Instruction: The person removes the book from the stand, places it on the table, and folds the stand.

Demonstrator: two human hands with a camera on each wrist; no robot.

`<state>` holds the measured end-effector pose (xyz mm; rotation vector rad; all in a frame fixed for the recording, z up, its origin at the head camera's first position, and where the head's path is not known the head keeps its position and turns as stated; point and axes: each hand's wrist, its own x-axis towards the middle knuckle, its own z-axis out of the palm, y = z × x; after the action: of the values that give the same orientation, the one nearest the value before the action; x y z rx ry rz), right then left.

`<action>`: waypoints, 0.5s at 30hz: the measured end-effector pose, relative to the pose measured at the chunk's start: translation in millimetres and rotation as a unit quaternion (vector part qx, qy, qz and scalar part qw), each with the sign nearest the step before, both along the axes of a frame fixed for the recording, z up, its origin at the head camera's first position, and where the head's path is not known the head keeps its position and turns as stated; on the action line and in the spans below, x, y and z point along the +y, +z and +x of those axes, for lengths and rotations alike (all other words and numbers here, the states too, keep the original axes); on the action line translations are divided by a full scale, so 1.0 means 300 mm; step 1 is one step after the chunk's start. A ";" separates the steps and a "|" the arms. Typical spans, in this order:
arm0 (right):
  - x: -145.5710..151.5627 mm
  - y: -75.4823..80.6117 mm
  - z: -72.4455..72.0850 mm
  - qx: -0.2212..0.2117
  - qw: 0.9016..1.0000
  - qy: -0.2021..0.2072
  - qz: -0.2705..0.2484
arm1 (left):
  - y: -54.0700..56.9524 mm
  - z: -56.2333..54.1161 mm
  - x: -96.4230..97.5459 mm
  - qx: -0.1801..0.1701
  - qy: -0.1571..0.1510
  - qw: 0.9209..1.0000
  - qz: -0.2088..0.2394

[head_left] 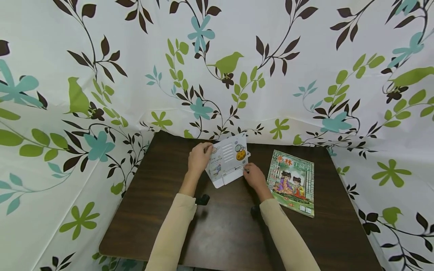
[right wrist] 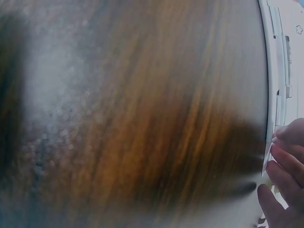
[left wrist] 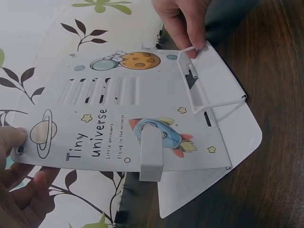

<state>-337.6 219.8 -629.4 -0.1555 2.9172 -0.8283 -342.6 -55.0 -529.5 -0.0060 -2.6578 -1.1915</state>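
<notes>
A white book stand [head_left: 228, 155] printed with "Tiny universe", a planet and a rocket leans tilted over the dark table. My left hand [head_left: 198, 160] pinches its upper left corner; in the left wrist view the thumb lies on the printed face, with fingers behind. At the lower right, my right hand [head_left: 255, 177] pinches one end of the white wire page holder [left wrist: 192, 90] along the stand's lower ledge. The slotted panel stands raised from a flat white base [left wrist: 190, 190]. In the right wrist view, the right fingers [right wrist: 284, 161] close on the stand's white edge.
A colourful magazine [head_left: 291, 184] with two cartoon figures on its cover lies on the dark wooden table [head_left: 152, 226], right of my right hand. Behind the table hangs a white sheet [head_left: 135, 98] patterned with leaves and birds. Dark wrist straps show at both sleeves.
</notes>
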 end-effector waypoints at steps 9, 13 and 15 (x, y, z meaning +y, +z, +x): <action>-0.015 0.006 -0.012 0.007 1.000 -0.003 -0.001 | -0.003 0.046 -0.005 -0.017 0.004 1.000 0.014; -0.008 0.000 -0.019 0.012 1.000 0.011 0.016 | -0.004 0.065 0.002 -0.020 0.001 0.999 0.025; -0.003 -0.002 -0.023 0.020 0.999 0.019 0.024 | -0.005 0.074 0.006 -0.019 -0.002 0.999 0.032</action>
<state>-344.4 218.8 -630.1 -0.2247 2.9592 -0.7590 -320.5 -53.3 -530.9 0.0214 -2.6515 -1.2889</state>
